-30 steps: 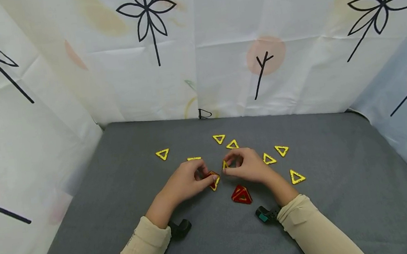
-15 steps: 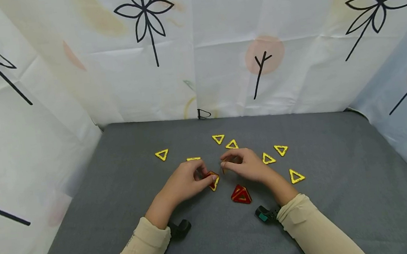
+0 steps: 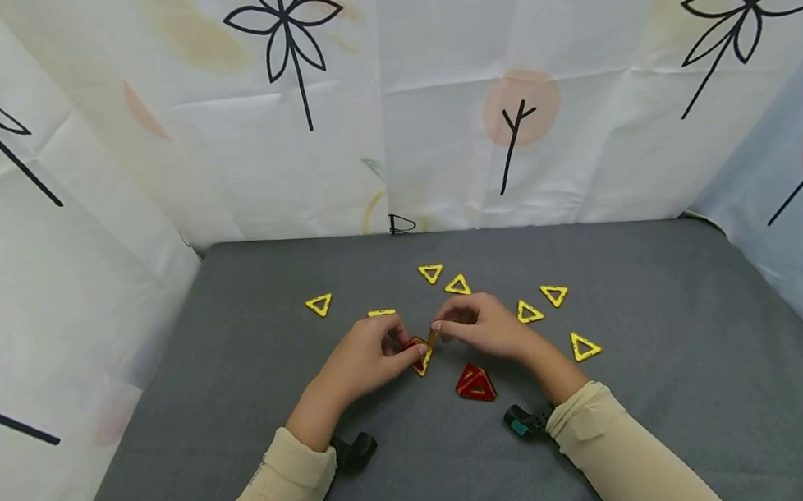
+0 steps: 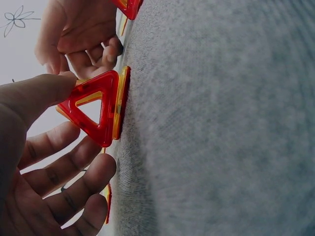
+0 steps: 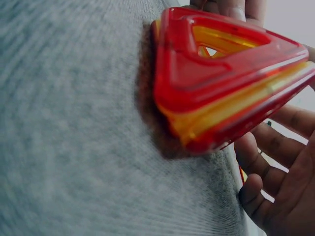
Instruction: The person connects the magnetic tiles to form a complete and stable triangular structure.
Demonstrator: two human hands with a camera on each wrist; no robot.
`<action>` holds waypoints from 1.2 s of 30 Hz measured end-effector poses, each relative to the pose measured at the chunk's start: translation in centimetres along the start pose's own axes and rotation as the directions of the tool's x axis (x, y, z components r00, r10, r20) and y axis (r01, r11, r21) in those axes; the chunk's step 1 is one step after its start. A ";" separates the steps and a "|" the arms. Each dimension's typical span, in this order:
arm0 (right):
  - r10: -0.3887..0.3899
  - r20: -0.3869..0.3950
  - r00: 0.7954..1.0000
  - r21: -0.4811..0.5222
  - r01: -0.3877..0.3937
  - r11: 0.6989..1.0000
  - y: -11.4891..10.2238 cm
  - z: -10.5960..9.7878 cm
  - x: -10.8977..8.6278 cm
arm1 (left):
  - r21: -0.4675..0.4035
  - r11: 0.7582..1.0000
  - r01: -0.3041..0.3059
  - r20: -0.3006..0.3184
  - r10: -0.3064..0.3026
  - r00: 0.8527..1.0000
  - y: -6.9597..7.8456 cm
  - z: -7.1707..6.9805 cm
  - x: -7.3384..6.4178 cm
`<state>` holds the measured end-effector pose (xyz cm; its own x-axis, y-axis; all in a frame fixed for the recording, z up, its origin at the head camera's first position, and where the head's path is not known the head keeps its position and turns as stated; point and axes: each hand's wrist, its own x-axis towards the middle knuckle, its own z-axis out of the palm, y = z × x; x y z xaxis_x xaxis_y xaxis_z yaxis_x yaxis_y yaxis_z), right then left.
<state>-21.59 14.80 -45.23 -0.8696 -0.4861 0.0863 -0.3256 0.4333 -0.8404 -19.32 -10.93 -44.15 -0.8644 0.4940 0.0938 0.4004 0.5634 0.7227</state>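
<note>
My left hand (image 3: 365, 358) pinches a partly joined form of red and yellow magnetic triangle tiles (image 3: 420, 362) between thumb and fingers. In the left wrist view, one red triangle tile (image 4: 109, 110) of it faces the camera, the thumb on its upper corner, and a second tile stands edge-on beside it. My right hand (image 3: 488, 327) pinches a thin triangle tile (image 3: 433, 337), seen edge-on right at the form's upper right side. Just in front of the right hand, a finished-looking red pyramid of tiles (image 3: 475, 383) stands on the table, large in the right wrist view (image 5: 177, 73).
Several yellow triangle tiles lie about the grey table (image 3: 427, 479): one far left (image 3: 320, 305), one behind the left hand (image 3: 382, 312), two behind the right hand, others to the right, such as the nearest one (image 3: 585, 347). A patterned cloth (image 3: 435, 156) hangs behind.
My right hand has moved slightly left, turning its triangle tile edge-on and bringing it up to the form in my left hand. The left hand and the pyramid have stayed put.
</note>
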 end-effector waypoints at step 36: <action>-0.147 0.079 0.986 0.127 0.136 0.982 -0.2 -0.1 -0.1 | 0.023 0.999 -0.025 -0.003 0.025 1.000 -0.2 0.1 0.1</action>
<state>-21.51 14.81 -45.02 -0.7799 -0.6034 0.1663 -0.3913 0.2627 -0.8820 -19.45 -10.95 -44.42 -0.8549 0.5062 0.1139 0.4290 0.5660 0.7040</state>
